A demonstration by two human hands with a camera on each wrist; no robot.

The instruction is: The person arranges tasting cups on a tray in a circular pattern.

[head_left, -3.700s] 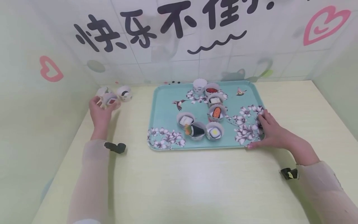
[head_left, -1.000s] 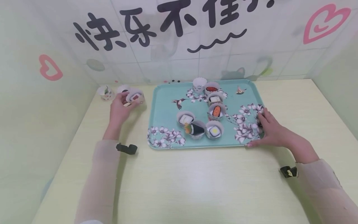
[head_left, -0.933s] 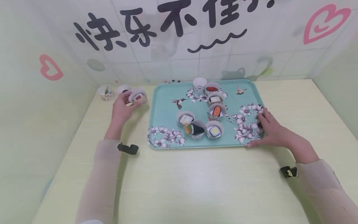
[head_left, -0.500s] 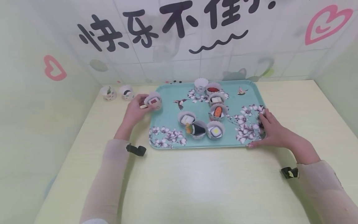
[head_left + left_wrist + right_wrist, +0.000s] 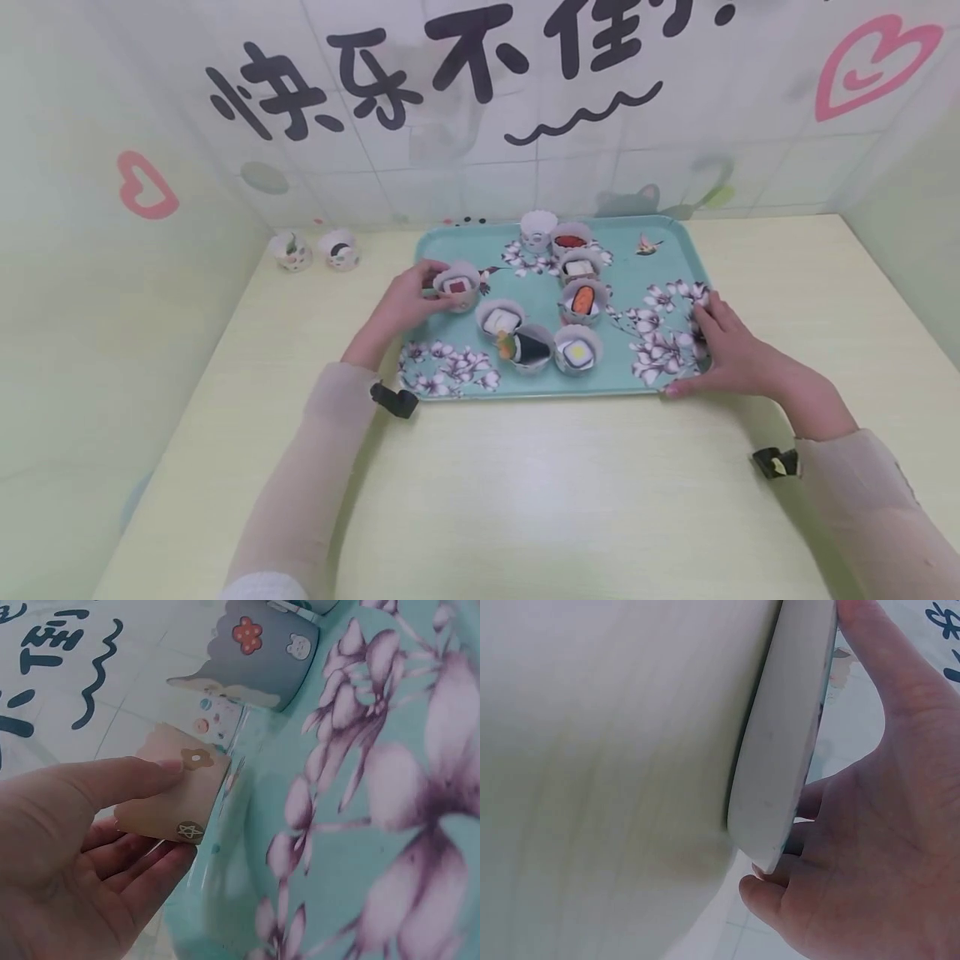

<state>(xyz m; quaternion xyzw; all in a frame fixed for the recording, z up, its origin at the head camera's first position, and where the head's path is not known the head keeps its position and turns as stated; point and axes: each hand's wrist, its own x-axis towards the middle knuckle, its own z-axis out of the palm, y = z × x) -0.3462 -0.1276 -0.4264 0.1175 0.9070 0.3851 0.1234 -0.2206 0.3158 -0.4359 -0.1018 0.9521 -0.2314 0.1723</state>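
Observation:
My left hand (image 5: 408,298) pinches a scalloped paper cup (image 5: 459,287) over the left part of the teal tray (image 5: 517,292). In it lies a white sushi piece with a red centre. In the left wrist view, thumb and fingers press this paper cup (image 5: 169,787) from two sides, close by the tray's rim. Just to its right is another cup with white sushi (image 5: 501,320). At the tray's near right corner my right hand (image 5: 738,354) grips the edge, thumb along the front and fingers on the right side. The right wrist view shows the tray's pale outer side (image 5: 784,735).
A black cone-shaped roll (image 5: 531,350) and a yellow-centred piece (image 5: 577,353) sit in cups at the tray's front. Cups with orange-topped (image 5: 582,300), white (image 5: 579,268) and red (image 5: 571,241) pieces run backward. Two cups (image 5: 292,251) stand left of the tray, near the wall.
My left hand has carried the cup with the red-centred piece rightward from the other cups at the table's left to over the tray. My right hand stays at the tray corner.

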